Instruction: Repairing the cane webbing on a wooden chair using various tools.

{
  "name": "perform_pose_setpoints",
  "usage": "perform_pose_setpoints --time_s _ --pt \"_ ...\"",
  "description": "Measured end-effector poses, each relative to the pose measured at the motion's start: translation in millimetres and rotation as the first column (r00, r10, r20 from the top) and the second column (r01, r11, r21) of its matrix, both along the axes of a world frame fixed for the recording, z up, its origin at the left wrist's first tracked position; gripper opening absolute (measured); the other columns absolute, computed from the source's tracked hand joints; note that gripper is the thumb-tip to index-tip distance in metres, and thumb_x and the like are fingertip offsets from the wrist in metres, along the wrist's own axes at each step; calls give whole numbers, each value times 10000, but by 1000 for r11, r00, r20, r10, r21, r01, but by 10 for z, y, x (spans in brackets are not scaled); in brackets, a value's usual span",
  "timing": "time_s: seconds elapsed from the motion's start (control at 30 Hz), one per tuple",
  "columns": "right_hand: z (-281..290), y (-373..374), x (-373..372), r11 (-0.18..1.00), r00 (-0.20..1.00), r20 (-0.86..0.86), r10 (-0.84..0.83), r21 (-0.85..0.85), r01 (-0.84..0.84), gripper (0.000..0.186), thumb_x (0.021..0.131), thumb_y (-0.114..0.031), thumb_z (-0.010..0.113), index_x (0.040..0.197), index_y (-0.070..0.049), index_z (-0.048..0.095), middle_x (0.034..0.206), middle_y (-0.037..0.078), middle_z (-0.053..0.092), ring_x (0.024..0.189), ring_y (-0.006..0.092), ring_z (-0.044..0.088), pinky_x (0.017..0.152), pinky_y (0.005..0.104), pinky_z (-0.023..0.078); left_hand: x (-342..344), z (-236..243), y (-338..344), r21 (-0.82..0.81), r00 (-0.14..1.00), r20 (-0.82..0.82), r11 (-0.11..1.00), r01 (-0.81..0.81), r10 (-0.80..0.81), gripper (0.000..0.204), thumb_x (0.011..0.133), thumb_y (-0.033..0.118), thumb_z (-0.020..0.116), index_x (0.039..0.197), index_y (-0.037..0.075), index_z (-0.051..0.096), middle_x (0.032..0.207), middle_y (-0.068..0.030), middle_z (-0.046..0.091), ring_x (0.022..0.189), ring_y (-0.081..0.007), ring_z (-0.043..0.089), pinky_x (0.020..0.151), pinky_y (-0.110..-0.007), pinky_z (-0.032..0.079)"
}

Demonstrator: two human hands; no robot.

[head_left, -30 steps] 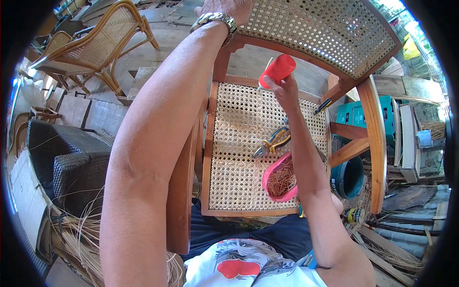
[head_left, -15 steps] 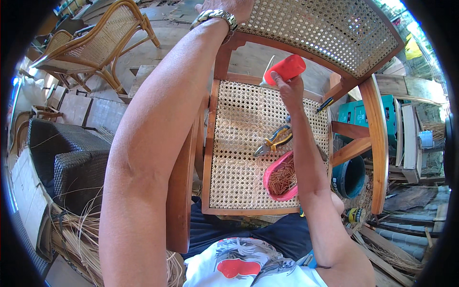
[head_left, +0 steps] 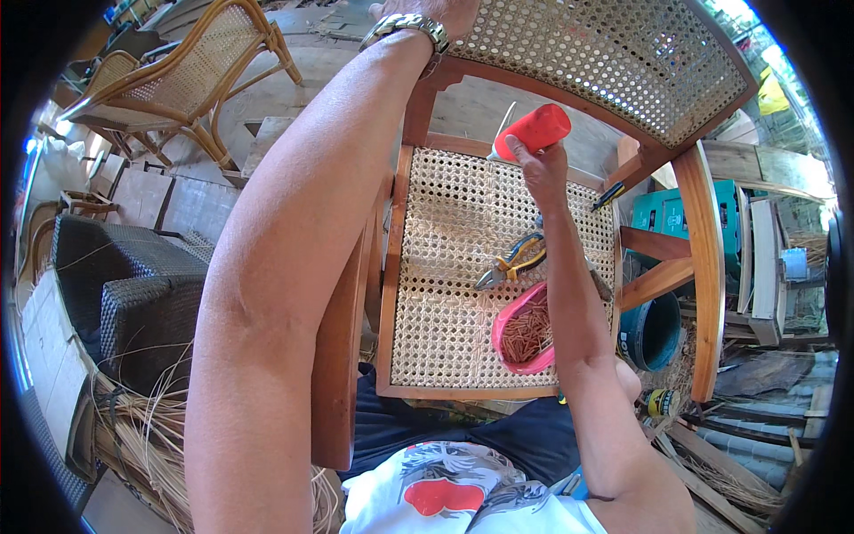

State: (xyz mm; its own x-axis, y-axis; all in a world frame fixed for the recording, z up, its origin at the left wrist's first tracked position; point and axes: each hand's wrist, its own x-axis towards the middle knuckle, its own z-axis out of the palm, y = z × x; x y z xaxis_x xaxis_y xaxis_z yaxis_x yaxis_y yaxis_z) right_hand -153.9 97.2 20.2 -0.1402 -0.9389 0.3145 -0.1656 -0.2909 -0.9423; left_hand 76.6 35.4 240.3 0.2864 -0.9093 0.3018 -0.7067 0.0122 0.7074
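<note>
My right hand (head_left: pixel 544 169) is closed round a red squeeze bottle (head_left: pixel 541 127), tilted so that its thin pale nozzle points left over the rear edge of the seat. Below it lies the woven cane seat (head_left: pixel 445 267) of a wooden chair. At the top edge, my left hand (head_left: pixel 438 14) is by the left end of the cane backrest (head_left: pixel 605 62); its fingers are mostly cut off. On the seat, near my right forearm, are yellow-and-black pliers (head_left: pixel 507 265) and a pink container (head_left: pixel 509 358) filled with small brown pegs.
A dark-handled tool (head_left: pixel 608 196) sits at the seat's right edge. The chair's wooden armrest (head_left: pixel 334 383) runs beside my left arm. Cane strips (head_left: pixel 147 436) lie lower left, a rattan chair (head_left: pixel 196 80) stands upper left, and a green crate (head_left: pixel 685 214) and dark bucket (head_left: pixel 654 334) stand right.
The view has shifted very slightly. My right hand still holds the red bottle in nearly the same place, and my left hand stays by the backrest.
</note>
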Motion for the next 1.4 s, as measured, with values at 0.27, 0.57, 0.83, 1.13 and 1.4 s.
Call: perform_pose_setpoints --time_s 0.27,0.57,0.83,1.13,1.4 --pt "20 19 -13 999 997 -67 -27 17 28 310 899 -92 808 1156 -27 649 1055 72 748 960 147 708 898 328 559 -1 15 15 24 1000 -16 1000 2 -1 759 1035 627 320 1334 -28 560 1320 -328 624 1282 -468 583 1098 -567 416" --pt "-22 27 -32 999 990 -135 -36 -12 35 345 894 -106 818 1179 -35 637 1074 72 743 977 154 710 878 326 570 -5 31 50 26 1000 -28 1000 3 -3 766 1033 634 320 1319 -32 568 1288 -328 641 1255 -476 599 1086 -572 424" --pt "-20 11 -34 996 987 -145 -69 37 75 404 876 -81 828 1215 -40 611 1117 73 732 1004 159 711 910 332 581 5 15 31 11 1000 -10 1000 11 -11 772 1032 637 315 1318 -35 565 1282 -331 642 1252 -482 598 1080 -579 418" --pt "23 5 -7 998 979 -200 -41 44 51 432 869 -122 842 1227 -30 619 1117 79 746 1016 158 714 908 324 566 0 47 69 31 999 -29 999 14 -13 772 1039 626 308 1345 -40 551 1301 -330 634 1269 -475 591 1095 -568 419" --pt "82 22 24 997 927 -370 -60 25 75 394 871 -220 841 1183 -36 685 1075 84 772 987 158 730 892 321 558 2 36 62 37 1000 -24 999 11 -10 769 1040 630 300 1343 -28 556 1309 -326 633 1277 -464 590 1096 -560 426"
